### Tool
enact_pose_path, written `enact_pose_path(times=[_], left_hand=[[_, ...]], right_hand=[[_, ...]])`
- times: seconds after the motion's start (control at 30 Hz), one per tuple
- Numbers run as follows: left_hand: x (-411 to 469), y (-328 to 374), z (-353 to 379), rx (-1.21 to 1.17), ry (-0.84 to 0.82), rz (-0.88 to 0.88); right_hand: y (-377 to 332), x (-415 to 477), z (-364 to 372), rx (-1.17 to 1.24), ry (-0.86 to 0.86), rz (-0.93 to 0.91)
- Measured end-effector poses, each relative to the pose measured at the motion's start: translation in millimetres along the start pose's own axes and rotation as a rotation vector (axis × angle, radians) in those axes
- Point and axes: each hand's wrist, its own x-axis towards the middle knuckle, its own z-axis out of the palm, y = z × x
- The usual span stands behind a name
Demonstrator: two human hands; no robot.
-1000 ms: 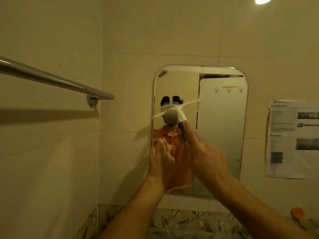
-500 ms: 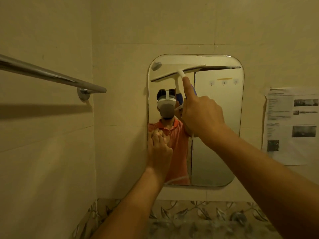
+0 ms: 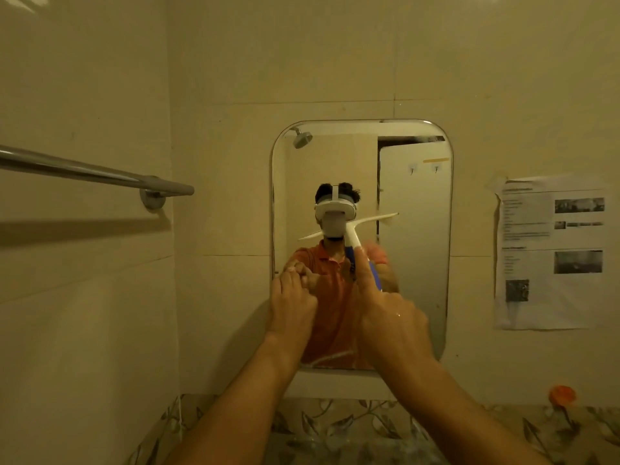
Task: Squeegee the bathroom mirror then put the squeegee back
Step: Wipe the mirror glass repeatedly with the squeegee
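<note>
A rounded rectangular mirror hangs on the tiled wall ahead. My right hand grips the blue handle of a white squeegee, index finger stretched along it. The blade lies tilted across the middle of the glass, its right end higher. My left hand rests against the mirror's lower left edge, fingers curled with nothing in them. The glass reflects me and both hands.
A chrome towel rail juts from the left wall. A printed paper sheet is stuck to the wall right of the mirror. Below runs a leaf-patterned tile band, with an orange cap at lower right.
The squeegee went from mid-mirror up to the top edge, then came down the glass to the middle again. My left hand stayed at the mirror's left edge.
</note>
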Motion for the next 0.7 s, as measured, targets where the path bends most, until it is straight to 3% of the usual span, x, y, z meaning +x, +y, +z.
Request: enact_pose_path(times=[0.07,0.23,0.33,0.7], left_hand=[[1,1,3,-0.002,0.021,0.003],[1,-2,0,-0.055,0.007,-0.001],[1,-2,4,-0.105,-0.035,0.012],[7,-1,13,-0.079,-0.045,0.006]], right_hand=[[-1,0,-7,0.044,0.008,-0.013],[-1,36,-39,0.285,0.26,-0.007],[-2,69,-58,0.251,0.315,0.062],[-19,53,-19,0.193,0.262,0.219]])
